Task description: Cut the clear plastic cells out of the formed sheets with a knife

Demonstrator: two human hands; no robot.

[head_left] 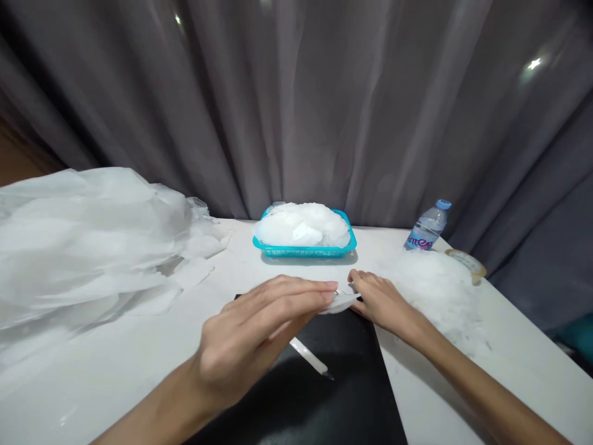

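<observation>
At 1 o'clock on the black rectangular mat [356, 371], left hand [250, 327] clasps a thin white filmy sheet [340, 303]; can't tell if right hand [382, 301] grips it. Probably feather-light, floppy, tearable, so pinch its edge.

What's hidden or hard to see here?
In the head view:
White stick, upper end: behind the left hand.
Thin white piece, partly: behind that hand's fingers.
Bottle, bottom: behind white fluff.
Black mat: cut off below.
Teal thing: cut off at right.
</observation>
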